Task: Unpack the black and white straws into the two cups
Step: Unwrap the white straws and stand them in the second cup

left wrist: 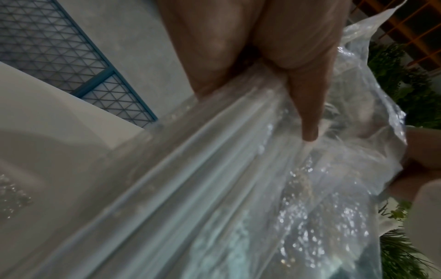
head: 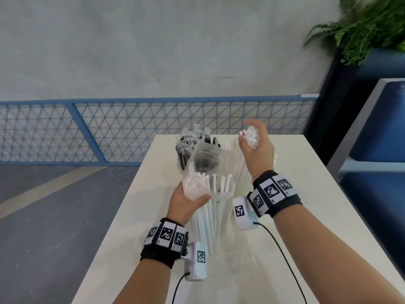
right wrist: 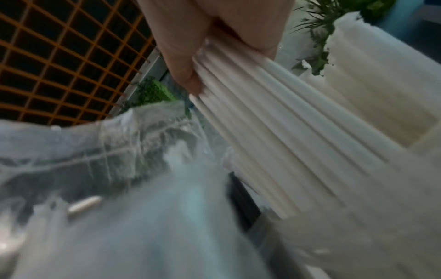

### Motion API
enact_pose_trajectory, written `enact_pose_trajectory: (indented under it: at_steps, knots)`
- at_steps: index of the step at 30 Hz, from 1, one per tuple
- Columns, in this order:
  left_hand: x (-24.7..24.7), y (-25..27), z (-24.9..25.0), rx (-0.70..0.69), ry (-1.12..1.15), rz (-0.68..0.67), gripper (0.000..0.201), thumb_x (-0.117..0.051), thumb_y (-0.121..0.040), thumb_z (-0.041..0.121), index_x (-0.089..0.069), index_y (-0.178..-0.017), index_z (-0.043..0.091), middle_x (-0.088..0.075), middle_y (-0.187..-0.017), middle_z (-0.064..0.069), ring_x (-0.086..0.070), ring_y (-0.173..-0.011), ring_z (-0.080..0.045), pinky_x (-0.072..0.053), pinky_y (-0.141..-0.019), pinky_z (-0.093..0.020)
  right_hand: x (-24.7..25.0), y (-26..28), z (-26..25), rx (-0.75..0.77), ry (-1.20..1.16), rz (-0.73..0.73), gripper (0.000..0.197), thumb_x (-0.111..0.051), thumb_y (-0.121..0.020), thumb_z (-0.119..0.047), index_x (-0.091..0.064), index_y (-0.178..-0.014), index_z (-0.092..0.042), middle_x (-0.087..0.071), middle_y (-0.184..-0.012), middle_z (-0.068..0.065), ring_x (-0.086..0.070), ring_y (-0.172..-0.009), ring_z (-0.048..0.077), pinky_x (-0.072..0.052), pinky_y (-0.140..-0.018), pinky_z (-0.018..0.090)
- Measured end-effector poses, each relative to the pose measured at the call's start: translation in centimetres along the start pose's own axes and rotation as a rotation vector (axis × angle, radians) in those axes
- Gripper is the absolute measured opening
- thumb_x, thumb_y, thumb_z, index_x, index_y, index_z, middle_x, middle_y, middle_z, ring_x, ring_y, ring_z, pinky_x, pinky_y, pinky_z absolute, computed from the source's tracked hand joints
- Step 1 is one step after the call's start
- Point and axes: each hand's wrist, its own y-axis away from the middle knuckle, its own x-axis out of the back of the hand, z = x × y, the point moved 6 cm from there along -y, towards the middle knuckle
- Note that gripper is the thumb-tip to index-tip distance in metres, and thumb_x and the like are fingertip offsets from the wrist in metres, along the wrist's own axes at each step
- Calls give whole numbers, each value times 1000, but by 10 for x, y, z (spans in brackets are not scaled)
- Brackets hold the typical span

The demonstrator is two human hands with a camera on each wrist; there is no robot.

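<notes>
**Head view: white straws held over the far-right cup**

Head view shows the right hand (head: 256,150) clenched round a bundle of white straws (head: 249,137) near their top ends, raised above the surface (head: 306,183). The bundle's long axis runs steeply down and slightly toward the person, its lower ends reaching into or just over the right cup (head: 241,172); blur hides whether they touch the bottom. That cup already holds white straws and sits directly below the right hand, so in my judgement the coming move is a short drop along the bundle's own axis. The right hand is the nearer hand to this cup.

The left hand (head: 188,200) grips the clear bag (head: 208,159) together with the tops of the white straws that remain inside it, low and to the left of the right hand. The bag stands nearly upright, its mouth open upward between the two hands.

Black straws (head: 188,145), in clear wrappers, stand in the left cup (head: 180,165) just behind the bag, well clear of the right hand's path.

The right wrist view confirms fingers (right wrist: 183,62) curled over parallel white straws.
</notes>
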Motion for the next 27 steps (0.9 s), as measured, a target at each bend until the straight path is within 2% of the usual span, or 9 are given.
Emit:
enact_pose_trajectory:
  at_steps: [3,9,11,14,16,19,22,24,27]
  knots:
    - [0,0,0,0,9,-5,46,-79,-67,3,-58,-107,8,-66,-102,-12,-63,-102,-27,-51,-89,-37,-13,3,21,-23,134,-123,17,-52,-89,-8,-59,-87,-23,-57,-89,-6,-47,-84,13,-33,-76,24]
    - [-2,0,-1,-3,40,-21,43,-79,-67,1,-59,-105,8,-67,-102,-13,-64,-101,-28,-52,-89,-38,-27,14,33,-22,227,-236,22,-48,-88,0,-60,-95,-18,-52,-93,-7,-45,-86,13,-32,-65,5]
    - [-2,1,-1,-8,49,-23,45,-79,-67,0,-59,-108,5,-68,-103,-14,-64,-102,-28,-53,-88,-37,-26,17,35,-23,280,-241,21,-48,-90,-4,-59,-100,-18,-46,-95,-5,-45,-74,15,-33,-61,15]
    - [-2,3,0,-11,76,-22,49,-78,-66,-2,-59,-111,3,-68,-104,-15,-65,-101,-27,-54,-86,-33,-27,21,37,-49,333,-343,28,-52,-89,-8,-54,-113,-22,-40,-106,-3,-45,-66,12,-42,-77,28]
    - [-1,5,1,-21,86,-23,49,-78,-66,-3,-58,-111,3,-68,-104,-15,-65,-100,-27,-55,-84,-30,-28,26,40,-76,388,-386,36,-58,-86,-19,-49,-120,-26,-39,-116,2,-48,-92,18,-40,-95,36]
    - [-1,7,3,-33,115,-36,51,-77,-67,-5,-57,-113,1,-67,-105,-15,-65,-99,-25,-56,-78,-21,-8,32,21,46,271,-71,42,-62,-84,-27,-48,-123,-19,-36,-130,6,-34,-122,19,-26,-111,29]
    - [-1,9,2,-45,136,-43,49,-76,-67,-6,-57,-112,-1,-66,-102,-14,-64,-95,-22,-55,-72,-15,8,57,-12,289,132,103,22,-55,-88,-23,-56,-106,-11,-45,-110,-2,-46,-100,7,-35,-92,9]
    - [-1,9,3,-59,135,-50,50,-76,-67,-6,-57,-112,-2,-67,-102,-15,-64,-93,-22,-55,-72,-16,-6,75,-16,347,155,-78,16,-50,-89,-20,-60,-98,-11,-54,-97,-3,-48,-86,1,-38,-81,6]
    - [-2,9,2,-74,124,-59,49,-77,-68,-4,-57,-113,0,-68,-104,-15,-65,-95,-22,-55,-76,-20,-26,89,3,320,242,-253,18,-54,-87,-16,-62,-104,-13,-60,-102,-1,-53,-94,7,-42,-87,15]
